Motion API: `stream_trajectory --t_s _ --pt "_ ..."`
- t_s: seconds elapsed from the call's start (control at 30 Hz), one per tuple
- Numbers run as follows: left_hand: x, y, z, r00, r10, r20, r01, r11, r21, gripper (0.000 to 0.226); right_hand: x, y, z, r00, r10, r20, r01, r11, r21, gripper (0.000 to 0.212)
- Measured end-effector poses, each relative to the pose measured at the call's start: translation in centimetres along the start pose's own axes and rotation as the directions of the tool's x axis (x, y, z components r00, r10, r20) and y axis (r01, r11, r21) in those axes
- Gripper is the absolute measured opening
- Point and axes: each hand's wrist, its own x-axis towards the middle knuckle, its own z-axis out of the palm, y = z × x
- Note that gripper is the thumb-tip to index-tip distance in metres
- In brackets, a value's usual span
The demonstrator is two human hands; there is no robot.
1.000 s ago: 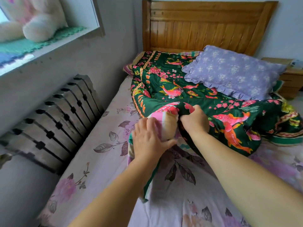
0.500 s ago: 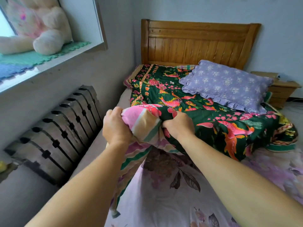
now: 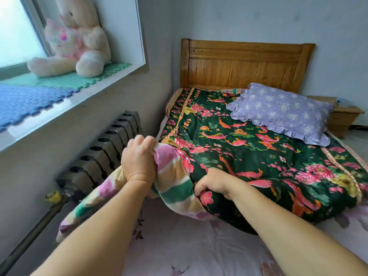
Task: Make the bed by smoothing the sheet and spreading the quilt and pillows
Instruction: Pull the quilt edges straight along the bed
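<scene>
Quilt [image 3: 258, 156] edge raised off the sheet [image 3: 189, 246] and drawn toward the wall side; half a second back, gathered low over the mattress between both hands; a second back, barely lifted, left hand only reaching onto the striped lining. Left hand [image 3: 138, 164] now higher and farther left, fingers curled tight round a bunched fold of the striped lining [image 3: 173, 182], close to the radiator [image 3: 103, 154]; right hand [image 3: 217, 184] lower, fingers and thumb pinching the green patterned edge where it meets the lining. Hands spread wider apart than before, with the lining stretched between them and a loose tail hanging down past the left forearm.

Bulk of the quilt lying folded across the head half of the bed, below the headboard [image 3: 245, 64]; pillow [image 3: 282, 112] resting on top of it at the right (not yet in its final place, by judgement). Foot half of the sheet exposed and lightly creased.

Meaning for the task, as a judgement: unfolding stage entered; corner located and secured; next move likely a pull toward the foot to open the fold and spread the quilt flat. Risk: pillow riding on the quilt and sliding off during the pull; removal first advisable. Plush rabbit [image 3: 73, 40] on the windowsill, well apart, not involved.
</scene>
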Motion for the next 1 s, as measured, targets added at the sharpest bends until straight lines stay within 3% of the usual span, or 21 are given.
stream_trajectory --t_s 0.1,0.17,0.27,0.33,0.37,0.43,0.5,0.57,0.67,0.7,0.77,0.83,0.87,0.93,1.0 --pt "-1.3 -0.3 0.9 0.993 0.088 0.078 -0.090 0.996 0.016 0.013 0.7 2.1 0.1 1.000 0.010 0.017 -0.009 0.998 -0.057 0.016" --pt "-1.8 -0.2 1.5 0.962 0.225 0.154 -0.234 0.971 0.044 0.021 1.2 3.0 -0.5 1.000 0.016 0.008 -0.015 0.980 -0.196 0.030" --pt "-3.2 1.2 2.7 0.890 0.373 0.261 -0.392 0.920 0.021 0.028 1.7 2.8 -1.3 1.000 0.001 -0.002 -0.001 0.961 -0.277 0.096" --pt "-4.4 2.8 3.7 0.848 0.413 0.332 -0.421 0.906 -0.052 0.027 2.1 1.7 -0.7 0.989 -0.145 0.008 0.137 0.914 -0.382 0.118" --pt "-5.0 3.5 4.5 0.840 0.414 0.351 -0.411 0.908 -0.085 0.031 2.4 1.2 -0.1 0.976 -0.215 0.036 0.206 0.855 -0.476 0.117" --pt "-5.4 4.5 5.0 0.838 0.373 0.399 -0.348 0.928 -0.135 0.032 3.3 0.9 0.9 0.958 -0.276 0.073 0.266 0.767 -0.584 0.087" --pt "-5.6 4.2 5.3 0.877 0.292 0.382 -0.242 0.955 -0.174 0.019 4.1 1.3 1.2 0.963 -0.268 0.029 0.227 0.748 -0.624 0.039" --pt "-5.8 3.3 5.7 0.871 0.130 0.474 -0.007 0.967 -0.253 0.021 4.9 2.1 1.1 0.960 -0.272 -0.069 0.183 0.791 -0.584 0.016" --pt "-6.9 1.8 5.6 0.699 -0.117 0.706 0.475 0.814 -0.335 0.020 6.2 3.6 0.6 0.956 -0.224 -0.189 0.131 0.903 -0.410 0.019" --pt "-7.6 1.5 5.8 0.622 -0.153 0.768 0.587 0.740 -0.327 0.023 6.6 4.0 0.2 0.957 -0.193 -0.218 0.111 0.934 -0.340 0.015" --pt "-8.7 0.9 6.7 0.520 -0.255 0.815 0.704 0.669 -0.239 0.051 7.3 4.8 -0.7 0.957 -0.129 -0.260 0.097 0.986 -0.132 0.011" --pt "-9.1 0.6 8.2 0.427 -0.458 0.780 0.791 0.607 -0.077 0.077 7.7 5.7 -1.4 0.952 -0.073 -0.297 0.092 0.995 0.048 0.009" --pt "-9.2 0.6 9.3 0.353 -0.575 0.738 0.856 0.517 -0.006 0.087 7.8 6.1 -1.7 0.950 -0.051 -0.308 0.089 0.990 0.111 0.009" --pt "-9.2 0.8 10.8 0.183 -0.762 0.622 0.940 0.322 0.118 0.085 8.0 6.9 -2.1 0.952 -0.023 -0.307 0.090 0.974 0.206 0.010" --pt "-9.6 0.8 11.7 0.039 -0.850 0.526 0.976 0.145 0.161 0.078 7.7 7.3 -2.5 0.957 -0.025 -0.289 0.110 0.953 0.282 0.010"
